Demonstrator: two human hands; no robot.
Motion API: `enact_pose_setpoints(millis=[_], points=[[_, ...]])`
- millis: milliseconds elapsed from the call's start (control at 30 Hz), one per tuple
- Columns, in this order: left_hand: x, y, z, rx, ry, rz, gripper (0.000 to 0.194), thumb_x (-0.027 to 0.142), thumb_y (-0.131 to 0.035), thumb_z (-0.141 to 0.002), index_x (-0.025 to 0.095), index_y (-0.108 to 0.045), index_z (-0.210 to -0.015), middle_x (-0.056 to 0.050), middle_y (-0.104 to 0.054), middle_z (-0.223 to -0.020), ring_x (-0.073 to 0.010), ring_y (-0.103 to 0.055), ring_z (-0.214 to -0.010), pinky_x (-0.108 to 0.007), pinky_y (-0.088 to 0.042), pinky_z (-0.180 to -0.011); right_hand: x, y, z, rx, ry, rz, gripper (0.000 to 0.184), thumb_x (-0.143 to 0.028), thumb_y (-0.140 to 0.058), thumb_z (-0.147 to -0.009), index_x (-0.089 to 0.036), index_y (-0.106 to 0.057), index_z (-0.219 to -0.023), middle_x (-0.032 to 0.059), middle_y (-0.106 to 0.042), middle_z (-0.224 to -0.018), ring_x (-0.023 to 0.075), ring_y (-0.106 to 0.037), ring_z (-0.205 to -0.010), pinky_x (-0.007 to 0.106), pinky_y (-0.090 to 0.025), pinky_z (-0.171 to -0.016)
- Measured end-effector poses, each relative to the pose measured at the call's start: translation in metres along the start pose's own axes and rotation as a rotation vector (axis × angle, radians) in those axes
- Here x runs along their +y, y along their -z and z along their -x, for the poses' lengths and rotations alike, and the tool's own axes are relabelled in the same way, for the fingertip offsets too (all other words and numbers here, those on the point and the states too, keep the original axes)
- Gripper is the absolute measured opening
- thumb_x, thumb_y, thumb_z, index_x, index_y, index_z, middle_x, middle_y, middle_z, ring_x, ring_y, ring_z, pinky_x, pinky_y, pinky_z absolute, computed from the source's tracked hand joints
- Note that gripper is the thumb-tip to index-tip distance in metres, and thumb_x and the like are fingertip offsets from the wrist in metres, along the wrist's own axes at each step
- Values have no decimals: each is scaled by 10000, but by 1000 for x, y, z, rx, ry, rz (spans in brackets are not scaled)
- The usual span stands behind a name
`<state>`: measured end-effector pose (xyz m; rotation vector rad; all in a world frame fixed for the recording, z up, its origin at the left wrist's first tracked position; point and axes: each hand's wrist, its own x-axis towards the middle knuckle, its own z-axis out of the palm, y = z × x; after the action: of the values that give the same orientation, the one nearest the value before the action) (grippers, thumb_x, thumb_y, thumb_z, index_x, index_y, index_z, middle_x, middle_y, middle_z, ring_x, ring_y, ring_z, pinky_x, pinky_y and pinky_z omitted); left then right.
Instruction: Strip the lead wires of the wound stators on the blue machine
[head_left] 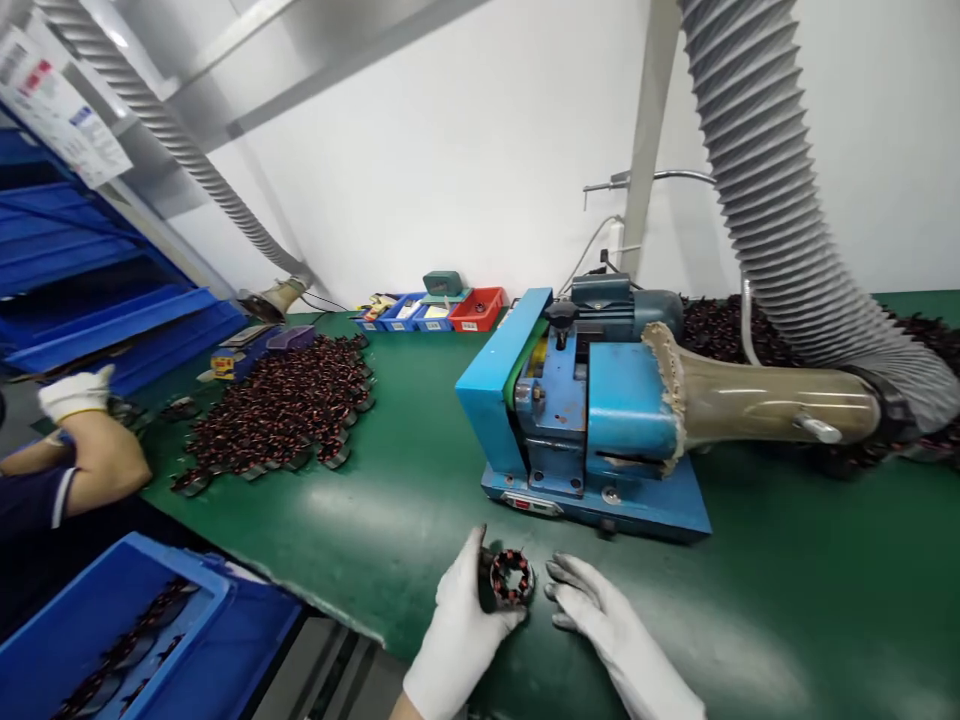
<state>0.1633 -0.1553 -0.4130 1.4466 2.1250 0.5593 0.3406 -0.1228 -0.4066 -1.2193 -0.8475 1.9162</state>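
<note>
My left hand [461,625], in a white glove with darkened fingertips, curves its thumb and fingers around a small ring-shaped motor stator [512,578] with copper windings. The stator's open centre faces up towards me, low over the green table [405,520]. To its right is my right hand [600,615], gloved in white too, with fingers slightly bent and apart. A small gap separates it from the stator, and it holds nothing. Just beyond both hands stands a blue belt machine [555,430] with a motor at its back.
Many stators [285,405] lie heaped on the left, with more [727,325] behind the machine. A suction funnel [772,400] joins a grey hose [772,170] at right. Small bins [478,310] line the wall. A co-worker's gloved hand [77,393] and a blue crate [176,570] are at left.
</note>
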Motion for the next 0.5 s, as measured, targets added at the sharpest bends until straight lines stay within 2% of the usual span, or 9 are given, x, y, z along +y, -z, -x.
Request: enact_pose_setpoints(millis=[100, 167, 233, 367, 433, 500], points=[[20, -18, 7, -49, -104, 18, 586, 244, -723, -562, 205, -580, -1129, -119, -575, -1147, -327, -521, -1097, -469, -387, -961, -6, -6, 1, -18, 30, 35, 552, -502, -703, -635, -142, -625, -1046, 131, -697, -985, 272, -634, -943, 349, -498, -754], [33, -25, 12, -129, -120, 200, 558, 184, -696, -564, 201, -581, -1109, -112, -576, -1199, -302, -521, -1128, -445, -384, -992, -13, -1, 2, -48, 92, 89, 381, -477, -668, -671, -153, -658, -872, 74, -684, -809, 241, -634, -804, 329, -482, -699], [44, -28, 19, -220, -119, 409, 631, 109, -651, -551, 200, -538, -1165, -94, -581, -1239, -265, -528, -1153, -393, -392, -1013, -21, 7, 6, -46, 153, 125, 266, -429, -654, -686, -164, -630, -675, 17, -613, -658, 193, -585, -662, 295, -452, -628], [65, -25, 34, -287, -127, 555, 688, 101, -679, -477, 213, -554, -1144, -75, -620, -1197, -290, -554, -1132, -376, -418, -1004, -41, 19, 21, 73, 277, 208, 285, -320, -659, -676, -183, -512, -474, -39, -453, -543, 134, -441, -558, 253, -356, -555], [75, -22, 39, -324, -132, 576, 691, 97, -669, -465, 223, -554, -1134, -67, -605, -1217, -296, -545, -1144, -373, -433, -986, -52, 26, 28, 106, 342, 255, 340, -300, -667, -672, -181, -475, -419, -39, -425, -527, 129, -413, -550, 254, -336, -551], [84, -20, 44, -366, -134, 605, 661, 102, -634, -479, 215, -547, -1125, -69, -613, -1175, -280, -586, -1075, -361, -480, -912, -60, 35, 32, 145, 375, 163, 330, -335, -682, -675, -175, -511, -443, -35, -442, -516, 123, -410, -522, 251, -337, -524]])
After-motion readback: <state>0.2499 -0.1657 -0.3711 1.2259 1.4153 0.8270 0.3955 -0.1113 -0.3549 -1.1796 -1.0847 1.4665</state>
